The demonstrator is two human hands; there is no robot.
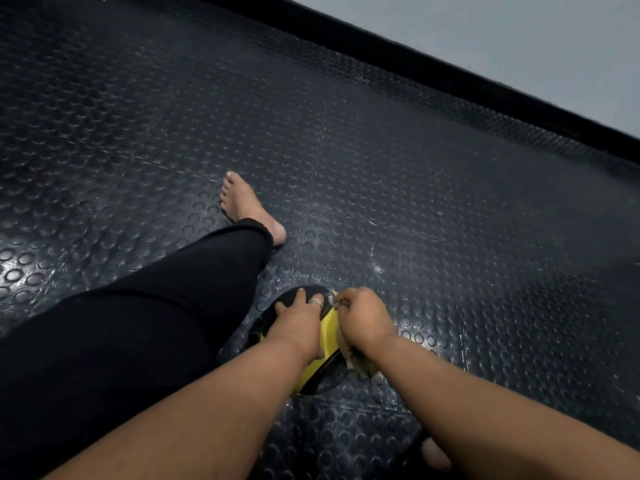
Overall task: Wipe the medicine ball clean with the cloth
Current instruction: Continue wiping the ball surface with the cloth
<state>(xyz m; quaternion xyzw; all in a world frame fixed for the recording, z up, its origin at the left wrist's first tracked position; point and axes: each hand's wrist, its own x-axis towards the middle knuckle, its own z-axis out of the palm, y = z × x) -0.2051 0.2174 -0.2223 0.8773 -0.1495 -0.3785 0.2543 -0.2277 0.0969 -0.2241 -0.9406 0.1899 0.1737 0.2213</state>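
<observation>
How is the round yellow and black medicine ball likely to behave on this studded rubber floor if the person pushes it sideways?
The round yellow and black medicine ball would probably roll, as it is round and sits free on the studded black rubber floor. The left hand resting on top seems to steady it. The studs likely slow it. The pale cloth in the right hand looks floppy.

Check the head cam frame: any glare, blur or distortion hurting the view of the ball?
Head view: dim overall; glare patches on the studded floor at far left and beside the right hand. Wide-angle bend skews the wall edge. Hands slightly soft; the medicine ball is mostly hidden by the left hand and the cloth.
</observation>
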